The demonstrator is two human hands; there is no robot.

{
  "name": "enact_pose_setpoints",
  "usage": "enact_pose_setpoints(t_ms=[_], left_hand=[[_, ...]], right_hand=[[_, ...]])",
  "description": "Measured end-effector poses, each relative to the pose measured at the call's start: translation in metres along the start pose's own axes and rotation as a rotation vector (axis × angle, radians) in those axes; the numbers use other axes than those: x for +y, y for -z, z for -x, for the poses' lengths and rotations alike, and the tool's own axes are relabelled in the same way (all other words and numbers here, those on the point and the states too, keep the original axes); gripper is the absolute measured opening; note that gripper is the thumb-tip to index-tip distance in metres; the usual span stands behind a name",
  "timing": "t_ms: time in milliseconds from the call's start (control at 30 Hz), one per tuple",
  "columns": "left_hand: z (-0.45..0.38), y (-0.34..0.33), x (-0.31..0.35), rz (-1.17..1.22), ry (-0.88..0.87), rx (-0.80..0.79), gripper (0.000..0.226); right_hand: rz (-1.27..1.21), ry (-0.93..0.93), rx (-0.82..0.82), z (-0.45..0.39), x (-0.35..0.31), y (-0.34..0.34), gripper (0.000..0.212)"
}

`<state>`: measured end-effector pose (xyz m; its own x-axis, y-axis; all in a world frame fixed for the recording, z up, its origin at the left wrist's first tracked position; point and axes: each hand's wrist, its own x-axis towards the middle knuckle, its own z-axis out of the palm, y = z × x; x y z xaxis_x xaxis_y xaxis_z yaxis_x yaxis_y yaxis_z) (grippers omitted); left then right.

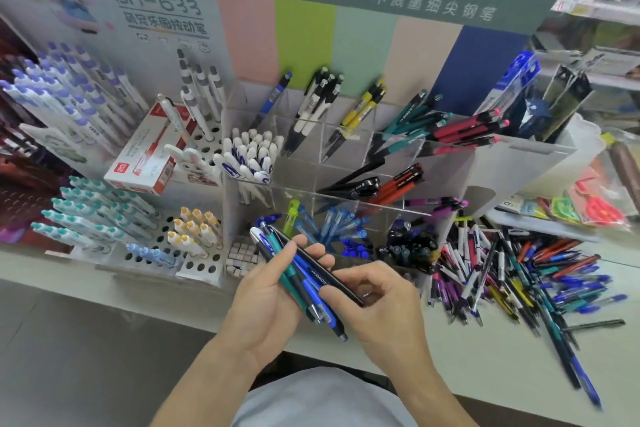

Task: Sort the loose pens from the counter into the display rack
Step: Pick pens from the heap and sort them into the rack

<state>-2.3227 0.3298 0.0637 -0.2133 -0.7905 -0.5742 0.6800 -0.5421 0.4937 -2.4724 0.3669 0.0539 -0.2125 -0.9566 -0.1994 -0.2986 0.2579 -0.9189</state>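
Head view, starting left of the grip: a white pegboard stand holds teal-capped pens and yellow-capped pens upright in its holes, with a red and white box lying above them. Moving in, the left hand curls its fingers round a bundle of pens, blue, teal and black barrels lying diagonally across the palm, their clicker ends pointing up toward the rack and their tips down toward the person. Touching that bundle from the other side, the right hand pinches a black pen on top of the bunch between thumb and forefinger; its remaining fingers are curled under, and whether they hold anything else is hard to make out. Just beyond both hands stands the clear display rack, its compartments already carrying sorted groups: white pens, black-and-white ones, yellow, teal, pink, orange and blue. Right of the grip, a loose pile of pens in mixed colours lies scattered on the pale counter, near the right hand but apart from it. Further right sit packets of scissors.
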Motion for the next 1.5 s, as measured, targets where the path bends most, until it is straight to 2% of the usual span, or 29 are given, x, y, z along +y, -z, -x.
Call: enact_pose_setpoints(t_ms=[100, 367, 567, 667, 733, 833, 900, 1000, 1067, 1167, 1267, 1400, 1500], left_hand=[[-0.001, 0.002, -0.003, 0.005, -0.007, 0.007, 0.030], [-0.002, 0.001, -0.008, -0.071, -0.058, 0.018, 0.032], [-0.003, 0.006, -0.012, -0.204, -0.067, 0.031, 0.034], [-0.003, 0.005, -0.010, -0.202, -0.116, 0.046, 0.025], [-0.002, 0.001, -0.006, -0.216, -0.159, 0.044, 0.024], [-0.002, -0.008, 0.003, -0.277, -0.213, 0.052, 0.034], [0.000, -0.014, 0.008, -0.281, -0.226, 0.042, 0.035], [0.001, -0.016, 0.012, -0.204, -0.233, 0.014, 0.023], [0.001, -0.015, 0.015, -0.150, -0.198, -0.016, 0.027], [0.003, -0.015, 0.018, -0.128, -0.105, -0.085, 0.029], [0.004, -0.017, 0.019, -0.135, -0.046, -0.145, 0.031], [0.006, -0.024, 0.015, -0.141, -0.035, -0.200, 0.035], [0.007, -0.028, 0.013, -0.212, -0.023, -0.203, 0.023]], right_hand=[[-0.164, -0.063, -0.083, -0.001, -0.002, 0.004, 0.011], [-0.319, -0.145, -0.094, -0.002, -0.007, 0.012, 0.005], [-0.432, -0.074, 0.005, -0.002, -0.010, 0.019, 0.009], [-0.393, -0.036, -0.019, -0.006, -0.018, 0.029, 0.008], [-0.274, -0.007, -0.129, -0.009, -0.022, 0.036, 0.015], [-0.146, 0.038, -0.267, -0.012, -0.025, 0.040, 0.020], [-0.168, 0.110, -0.161, -0.013, -0.031, 0.042, 0.018], [-0.234, 0.225, 0.125, -0.023, -0.046, 0.054, 0.012], [-0.177, 0.323, 0.243, -0.036, -0.058, 0.067, 0.014], [-0.036, 0.454, 0.309, -0.057, -0.072, 0.084, 0.019], [0.088, 0.499, 0.307, -0.078, -0.080, 0.082, 0.020], [0.151, 0.513, 0.275, -0.099, -0.069, 0.055, 0.023], [0.137, 0.556, 0.339, -0.101, -0.052, 0.043, 0.025]])
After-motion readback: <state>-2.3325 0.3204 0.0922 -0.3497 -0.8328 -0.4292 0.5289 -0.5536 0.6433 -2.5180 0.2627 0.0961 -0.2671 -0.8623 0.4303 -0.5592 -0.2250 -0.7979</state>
